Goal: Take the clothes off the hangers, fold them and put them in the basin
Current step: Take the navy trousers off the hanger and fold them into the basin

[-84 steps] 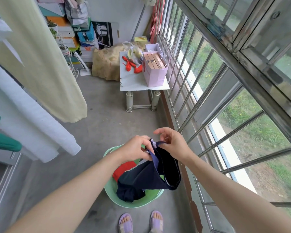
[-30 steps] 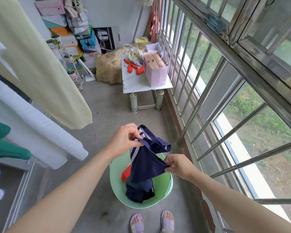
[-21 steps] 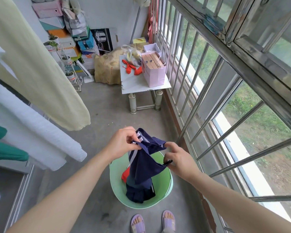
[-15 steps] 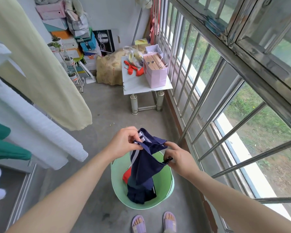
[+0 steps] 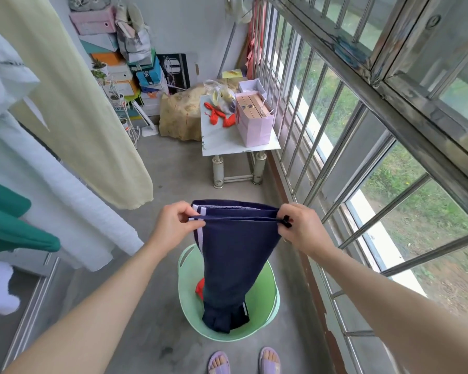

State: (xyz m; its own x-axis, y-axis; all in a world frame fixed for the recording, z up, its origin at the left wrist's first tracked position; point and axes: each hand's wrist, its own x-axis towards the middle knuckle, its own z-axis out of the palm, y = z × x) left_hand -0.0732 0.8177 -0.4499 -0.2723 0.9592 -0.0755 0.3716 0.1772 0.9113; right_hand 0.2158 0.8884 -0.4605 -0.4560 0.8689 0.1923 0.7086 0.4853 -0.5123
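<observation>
now the shorts (image 5: 235, 255) are pulled wide, left hand (image 5: 173, 225) and right hand (image 5: 300, 228) each pinching a waistband corner, squaring them to fold; hem dangling into the basin (image 5: 268, 314).

The left hand (image 5: 173, 225) and right hand (image 5: 300, 230), close together 0.5 s ago, have drawn apart and now pinch opposite ends of the navy garment (image 5: 235, 252) at its waistband, stretching it level. The cloth, bunched before, hangs flat into the green basin (image 5: 265, 300).
</observation>
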